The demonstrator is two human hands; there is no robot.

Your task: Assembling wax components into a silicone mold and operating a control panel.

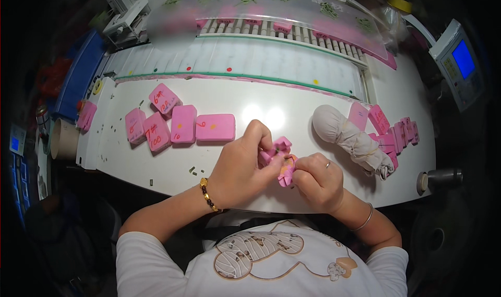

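While between hands, pink bundle, contents unclear.

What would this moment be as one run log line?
left hand: pinching small pink object | right hand: pinching it too | table: pink blocks left, whitish cloth bundle right

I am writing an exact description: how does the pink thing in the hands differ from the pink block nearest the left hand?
The held pink thing looks irregular, with parts sticking out; the pink block is a rounded rectangle. The held pink thing is between the left hand and right hand, while the pink block lies on the table. Both are pink.
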